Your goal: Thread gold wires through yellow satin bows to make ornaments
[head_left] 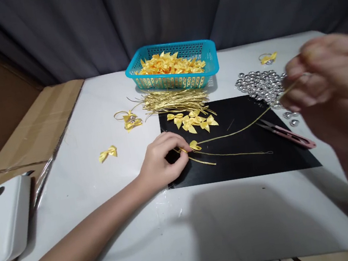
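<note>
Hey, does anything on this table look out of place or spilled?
One yellow bow lies alone on the white table, far from the black mat; a few silver beads sit apart from their pile.

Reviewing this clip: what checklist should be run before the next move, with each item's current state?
1. Left hand pinches the gold cord beside the yellow bow, on the black mat: ok.
2. Right hand holds the cord's far end, raised: ok.
3. Cord taut between hands: ok.
4. Cord threaded through the bow's knot: cannot tell.
5. Snips lie on the mat, right of the bow: ok.
</note>
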### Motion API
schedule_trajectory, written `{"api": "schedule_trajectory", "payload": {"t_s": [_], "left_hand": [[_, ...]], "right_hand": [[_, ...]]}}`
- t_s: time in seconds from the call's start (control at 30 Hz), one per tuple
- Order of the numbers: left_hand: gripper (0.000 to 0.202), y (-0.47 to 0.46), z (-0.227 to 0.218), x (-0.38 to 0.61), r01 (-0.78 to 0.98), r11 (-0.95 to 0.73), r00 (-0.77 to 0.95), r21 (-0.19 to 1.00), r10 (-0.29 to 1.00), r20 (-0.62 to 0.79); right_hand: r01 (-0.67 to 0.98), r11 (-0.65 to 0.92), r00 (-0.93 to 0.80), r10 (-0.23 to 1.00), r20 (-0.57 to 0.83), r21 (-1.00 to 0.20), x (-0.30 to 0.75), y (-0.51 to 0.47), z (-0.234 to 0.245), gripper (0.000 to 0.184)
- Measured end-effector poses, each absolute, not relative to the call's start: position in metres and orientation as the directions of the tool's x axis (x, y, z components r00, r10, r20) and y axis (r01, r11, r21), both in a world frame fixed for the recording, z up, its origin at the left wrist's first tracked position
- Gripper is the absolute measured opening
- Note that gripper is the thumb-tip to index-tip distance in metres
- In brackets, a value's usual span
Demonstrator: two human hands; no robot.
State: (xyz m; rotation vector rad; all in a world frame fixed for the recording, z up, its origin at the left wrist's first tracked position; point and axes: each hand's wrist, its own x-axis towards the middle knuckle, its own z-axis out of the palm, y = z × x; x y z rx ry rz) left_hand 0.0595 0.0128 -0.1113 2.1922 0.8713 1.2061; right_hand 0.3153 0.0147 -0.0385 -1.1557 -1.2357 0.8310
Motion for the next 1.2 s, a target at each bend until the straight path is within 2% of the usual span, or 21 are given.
{"api": "schedule_trajectory", "payload": {"t_s": [0.13,0.23,0.3,0.37,0.43,0.5,0.57,0.7,0.77,0.83,1.0,1.1,1.2], "left_hand": [[0.005,0.011,-0.109,0.061,0.262,-0.452,0.362,0.853,0.865,0.347],[0.004,0.011,-0.107,0.062,0.246,-0.333,0.371,0.91,0.9,0.228],[0.003,0.011,-0.107,0.062,0.231,-0.321,0.377,0.918,0.9,0.219],[0.004,0.01,-0.106,0.063,0.158,-0.274,0.384,0.949,0.902,0.197],[0.006,0.008,-0.104,0.065,0.004,-0.1,0.406,0.995,0.909,0.09],[0.006,0.006,-0.103,0.067,-0.181,0.165,0.459,0.97,0.886,-0.065],[0.006,0.005,-0.101,0.07,-0.318,0.362,0.518,0.876,0.84,-0.16],[0.005,0.005,-0.096,0.071,-0.456,0.526,0.551,0.718,0.8,-0.236],[0.003,0.005,-0.095,0.07,-0.487,0.548,0.528,0.68,0.805,-0.271],[0.003,0.006,-0.095,0.07,-0.487,0.528,0.489,0.696,0.825,-0.284],[0.006,0.006,-0.101,0.072,-0.39,0.372,0.304,0.842,0.915,-0.264],[0.006,0.006,-0.103,0.073,-0.297,0.264,0.236,0.918,0.952,-0.197],[0.003,0.005,-0.105,0.072,-0.202,0.179,0.221,0.963,0.966,-0.134]], "right_hand": [[0.03,0.171,0.188,0.967,0.173,-0.985,0.303,0.019,-0.049,0.016],[0.058,0.192,0.192,0.961,0.199,-0.98,0.302,0.018,-0.05,0.013],[0.05,0.207,0.205,0.955,0.213,-0.977,0.305,0.017,-0.048,0.015],[0.041,0.209,0.225,0.951,0.213,-0.977,0.308,0.016,-0.045,0.015],[0.032,0.212,0.225,0.951,0.214,-0.977,0.309,0.015,-0.044,0.01],[0.009,0.231,0.19,0.955,0.228,-0.973,0.309,0.013,-0.043,0.007],[-0.031,0.233,0.153,0.962,0.226,-0.972,0.306,0.011,-0.044,0.013],[-0.112,0.187,0.123,0.977,0.173,-0.976,0.3,0.007,-0.044,0.022],[-0.141,0.182,0.118,0.979,0.166,-0.973,0.3,0.008,-0.044,0.025],[-0.164,0.166,0.122,0.982,0.147,-0.972,0.304,0.009,-0.044,0.026],[-0.194,0.175,0.17,0.975,0.142,-0.965,0.312,0.009,-0.039,0.027],[-0.193,0.198,0.197,0.967,0.16,-0.961,0.311,0.008,-0.036,0.03],[-0.065,0.243,0.175,0.958,0.228,-0.968,0.308,0.009,-0.038,0.018]]}}
